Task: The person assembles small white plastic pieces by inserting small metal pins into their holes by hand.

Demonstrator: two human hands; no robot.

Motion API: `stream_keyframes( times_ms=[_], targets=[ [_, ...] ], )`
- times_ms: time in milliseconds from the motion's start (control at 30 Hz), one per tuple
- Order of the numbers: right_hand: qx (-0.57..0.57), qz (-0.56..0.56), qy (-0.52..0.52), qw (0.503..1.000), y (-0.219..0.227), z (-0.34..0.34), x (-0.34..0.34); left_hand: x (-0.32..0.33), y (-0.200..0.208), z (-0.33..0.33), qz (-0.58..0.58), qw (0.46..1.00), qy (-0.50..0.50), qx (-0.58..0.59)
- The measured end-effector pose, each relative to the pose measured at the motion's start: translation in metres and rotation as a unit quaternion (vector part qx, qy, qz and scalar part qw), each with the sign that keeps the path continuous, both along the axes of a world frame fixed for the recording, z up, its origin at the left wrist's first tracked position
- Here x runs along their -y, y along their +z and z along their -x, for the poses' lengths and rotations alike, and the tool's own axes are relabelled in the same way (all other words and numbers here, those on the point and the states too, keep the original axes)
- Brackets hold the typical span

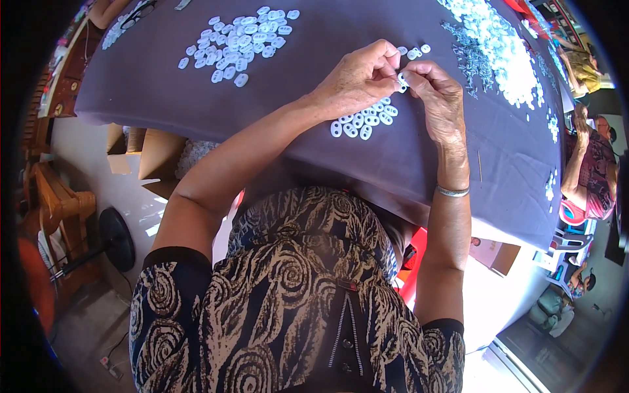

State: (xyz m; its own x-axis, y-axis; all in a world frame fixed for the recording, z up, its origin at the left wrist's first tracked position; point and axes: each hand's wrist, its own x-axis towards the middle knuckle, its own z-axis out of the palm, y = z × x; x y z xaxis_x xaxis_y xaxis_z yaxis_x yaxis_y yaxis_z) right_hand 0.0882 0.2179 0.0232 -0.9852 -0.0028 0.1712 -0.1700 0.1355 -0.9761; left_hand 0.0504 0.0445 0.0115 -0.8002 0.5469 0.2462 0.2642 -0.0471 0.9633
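Note:
Over the dark tablecloth, both of my hands come together at a small white oval two-hole piece [402, 83]. My right hand [438, 98] pinches it between thumb and bent fingers. My left hand [360, 78] is closed, its thumb tip against the piece's left side; whatever sits between its fingertips is too small to make out. Just below my hands lies a group of similar white two-hole pieces [364, 120], partly hidden behind my left hand. A few more white pieces [414, 52] lie just beyond my fingers.
A larger heap of white oval pieces [241, 40] is at the far left. Small dark metal parts [473, 59] lie beside a bright white pile [511, 56] at the far right. A thin stick [479, 166] rests near my right forearm. Another person [593, 164] sits at the right.

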Motion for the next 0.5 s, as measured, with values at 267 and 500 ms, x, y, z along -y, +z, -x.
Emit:
stream_keyframes(
  times_ms=[267, 500],
  targets=[
    [-0.009, -0.017, 0.011, 1.000, -0.0032, 0.0005, 0.0007, -0.0024, -0.0065, -0.0002, 0.000, 0.999, 0.010, 0.034],
    [-0.027, -0.058, 0.016, 0.998, -0.0002, -0.0006, 0.0028, 0.0010, -0.0061, 0.0020, -0.010, 0.997, 0.012, 0.071]
  ],
)
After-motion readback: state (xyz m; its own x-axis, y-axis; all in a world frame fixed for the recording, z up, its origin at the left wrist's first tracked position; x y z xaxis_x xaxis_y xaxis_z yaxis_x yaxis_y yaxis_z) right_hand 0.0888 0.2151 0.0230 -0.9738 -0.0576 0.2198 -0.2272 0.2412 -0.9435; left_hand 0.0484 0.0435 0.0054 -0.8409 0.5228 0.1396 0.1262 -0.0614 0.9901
